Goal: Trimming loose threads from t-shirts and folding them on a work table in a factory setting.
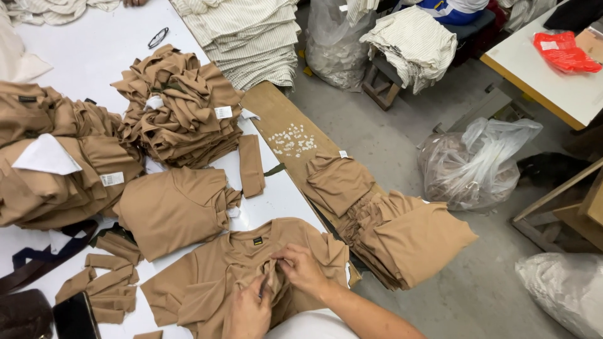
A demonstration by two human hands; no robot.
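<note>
A tan t-shirt (207, 276) lies spread on the white table (100, 44) right in front of me, collar away from me. My left hand (248, 311) and my right hand (303, 269) both pinch a bunched fold of its fabric near the middle of the chest. The fingers of both hands are closed on the cloth, close together. A small dark label shows at the shirt's collar (257, 240).
Stacks of folded tan garments (179, 103) cover the table, with small tan fabric pieces (103, 285) at the left. More tan shirts (389, 226) hang over a wooden bench (276, 113). A phone (75, 317), eyeglasses (157, 37), plastic bags (474, 163) and striped fabric (251, 34) surround.
</note>
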